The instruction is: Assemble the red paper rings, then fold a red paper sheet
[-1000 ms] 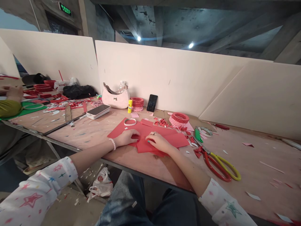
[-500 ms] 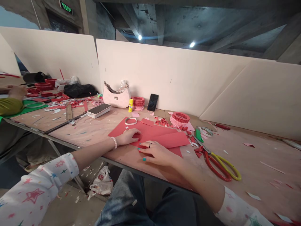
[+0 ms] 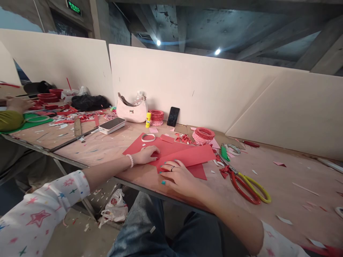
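Observation:
Several sheets of red paper [image 3: 184, 157] lie overlapping and fanned on the wooden table top [image 3: 107, 150]. My left hand [image 3: 146, 155] rests on them with its fingertips on the upper sheet, wearing a white bead bracelet. My right hand [image 3: 174, 174] lies flat across the near edge of the sheets, its fingers on the red paper. Neither hand grips anything. A white paper ring [image 3: 148, 137] lies on the far part of the sheets, beyond my left hand. Red-and-yellow-handled scissors [image 3: 248, 189] lie to the right of my right hand.
Against the white board stand a pink handbag [image 3: 131, 110], a glue stick [image 3: 148, 120] and a phone [image 3: 173, 116]. Stacked red paper rings [image 3: 203, 135] and scraps lie nearby. A co-worker's hand [image 3: 17, 104] works at the far left. The table's near edge runs below my arms.
My right hand has slid back toward me along the sheets, uncovering more red paper. The sheets now lie spread in a fan, and the left hand has barely moved.

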`<action>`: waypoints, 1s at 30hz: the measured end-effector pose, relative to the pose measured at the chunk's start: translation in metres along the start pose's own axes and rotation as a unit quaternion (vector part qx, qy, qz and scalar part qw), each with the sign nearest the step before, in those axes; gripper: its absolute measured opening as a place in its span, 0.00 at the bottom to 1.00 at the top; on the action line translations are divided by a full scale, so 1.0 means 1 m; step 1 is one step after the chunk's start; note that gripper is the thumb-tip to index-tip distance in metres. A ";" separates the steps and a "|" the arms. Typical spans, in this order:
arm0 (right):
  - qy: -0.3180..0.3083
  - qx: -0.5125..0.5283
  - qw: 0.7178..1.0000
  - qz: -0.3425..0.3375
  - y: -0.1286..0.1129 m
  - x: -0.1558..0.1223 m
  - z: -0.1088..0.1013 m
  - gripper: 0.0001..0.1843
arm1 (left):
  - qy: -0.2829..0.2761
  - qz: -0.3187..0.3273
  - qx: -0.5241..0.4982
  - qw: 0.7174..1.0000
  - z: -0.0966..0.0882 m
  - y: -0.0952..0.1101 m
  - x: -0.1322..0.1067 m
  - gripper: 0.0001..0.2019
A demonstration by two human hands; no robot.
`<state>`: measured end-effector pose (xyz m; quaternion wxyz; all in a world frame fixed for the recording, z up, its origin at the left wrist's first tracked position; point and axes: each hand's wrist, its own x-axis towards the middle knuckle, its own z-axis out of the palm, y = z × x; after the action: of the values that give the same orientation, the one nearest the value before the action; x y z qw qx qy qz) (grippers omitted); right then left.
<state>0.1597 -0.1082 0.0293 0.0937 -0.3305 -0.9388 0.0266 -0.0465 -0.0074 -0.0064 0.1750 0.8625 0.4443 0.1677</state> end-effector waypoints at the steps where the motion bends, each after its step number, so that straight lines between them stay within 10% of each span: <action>1: 0.003 0.002 1.000 0.013 0.002 -0.002 0.001 0.15 | -0.005 -0.001 0.005 1.000 -0.001 0.001 0.000 0.12; 7: 0.015 -0.019 0.995 0.101 0.018 -0.017 0.003 0.19 | -0.023 -0.007 0.019 1.000 -0.003 0.004 0.001 0.12; 19: -0.076 0.051 0.995 0.035 -0.011 -0.004 0.012 0.36 | -0.026 0.008 0.010 1.000 -0.001 -0.002 0.000 0.12; 30: -0.056 0.031 0.981 0.185 -0.003 -0.032 0.005 0.31 | -0.018 -0.008 0.015 1.000 0.001 0.000 -0.001 0.11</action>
<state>0.1818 -0.1305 0.0200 0.0448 -0.4931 -0.8641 0.0910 -0.0469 -0.0078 -0.0071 0.1711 0.8644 0.4504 0.1437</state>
